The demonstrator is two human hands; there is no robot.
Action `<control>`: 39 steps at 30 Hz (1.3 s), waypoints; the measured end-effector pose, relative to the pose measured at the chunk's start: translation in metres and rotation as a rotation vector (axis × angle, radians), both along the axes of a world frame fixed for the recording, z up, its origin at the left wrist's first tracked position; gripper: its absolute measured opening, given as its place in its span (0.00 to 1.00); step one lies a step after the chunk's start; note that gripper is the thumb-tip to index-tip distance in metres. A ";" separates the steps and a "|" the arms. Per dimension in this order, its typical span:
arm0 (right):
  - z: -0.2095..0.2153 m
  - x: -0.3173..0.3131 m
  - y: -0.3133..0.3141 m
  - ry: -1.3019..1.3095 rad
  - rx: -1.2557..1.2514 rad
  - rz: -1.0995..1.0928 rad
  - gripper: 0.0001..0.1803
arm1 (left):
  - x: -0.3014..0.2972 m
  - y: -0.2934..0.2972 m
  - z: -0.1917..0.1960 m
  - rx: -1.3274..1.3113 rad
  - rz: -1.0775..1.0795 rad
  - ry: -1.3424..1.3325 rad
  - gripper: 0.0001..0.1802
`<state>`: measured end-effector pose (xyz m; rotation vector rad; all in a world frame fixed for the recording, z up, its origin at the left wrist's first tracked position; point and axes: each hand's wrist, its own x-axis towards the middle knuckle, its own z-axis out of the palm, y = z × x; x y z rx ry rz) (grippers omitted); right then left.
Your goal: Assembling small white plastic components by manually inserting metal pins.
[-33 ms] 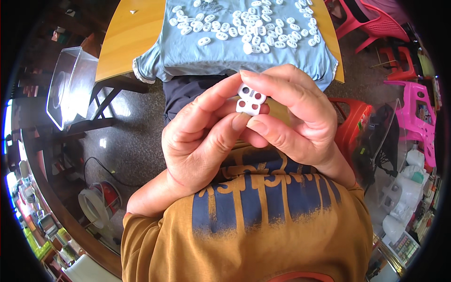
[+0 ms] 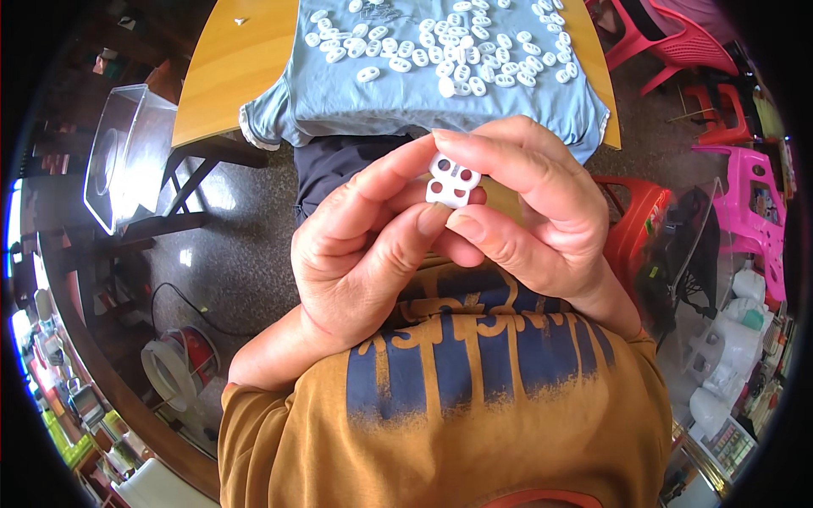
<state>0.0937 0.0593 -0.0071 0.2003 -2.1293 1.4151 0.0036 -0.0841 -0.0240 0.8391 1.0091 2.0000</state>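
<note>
Between both hands, in front of my chest, is a small white plastic cord lock (image 2: 452, 180) with four holes facing up. My left hand (image 2: 356, 241) pinches it from the left, thumb at its lower edge and forefinger along its upper left. My right hand (image 2: 546, 199) closes on it from the right, forefinger at the top and thumb tip beside the left thumb. Fingers partly hide its edges. Beyond the hands, many white oval pieces (image 2: 368, 74), most showing two holes, lie scattered on a light blue garment (image 2: 373, 110).
The garment covers part of a yellow wooden table (image 2: 216, 80). A clear plastic box (image 2: 135, 157) stands to the left. A white and red reel (image 2: 169, 372) is on the floor. Pink chairs (image 2: 686, 51) and an orange-red stool (image 2: 631, 224) stand to the right.
</note>
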 end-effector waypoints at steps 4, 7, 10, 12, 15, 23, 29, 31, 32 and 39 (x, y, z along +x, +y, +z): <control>-0.002 -0.001 0.003 0.016 0.046 0.014 0.19 | 0.000 -0.001 -0.001 0.017 -0.043 -0.096 0.22; -0.002 0.000 0.004 0.009 0.059 0.011 0.19 | 0.000 -0.001 -0.001 0.017 -0.041 -0.089 0.22; -0.001 0.001 0.004 -0.004 0.084 0.006 0.18 | 0.000 0.000 -0.002 0.015 -0.024 -0.064 0.21; -0.001 0.001 0.003 -0.009 0.099 -0.001 0.18 | 0.000 0.001 -0.002 0.016 -0.013 -0.053 0.21; -0.002 0.001 0.002 -0.013 0.068 0.001 0.17 | 0.001 0.001 -0.005 0.025 0.000 -0.018 0.21; -0.002 0.002 0.001 -0.019 0.044 0.030 0.17 | 0.002 -0.001 -0.006 0.010 0.035 0.015 0.20; -0.001 0.002 0.000 0.025 0.041 0.034 0.18 | -0.001 -0.001 0.000 -0.015 -0.031 -0.053 0.20; -0.002 0.002 0.001 0.025 0.039 0.042 0.17 | 0.000 -0.001 0.001 -0.019 -0.031 -0.068 0.20; -0.002 0.002 0.002 0.026 0.037 0.052 0.17 | 0.000 -0.002 0.001 -0.022 -0.029 -0.082 0.20; -0.003 0.003 0.004 0.040 0.072 0.046 0.16 | -0.001 -0.003 0.003 -0.054 -0.036 -0.053 0.20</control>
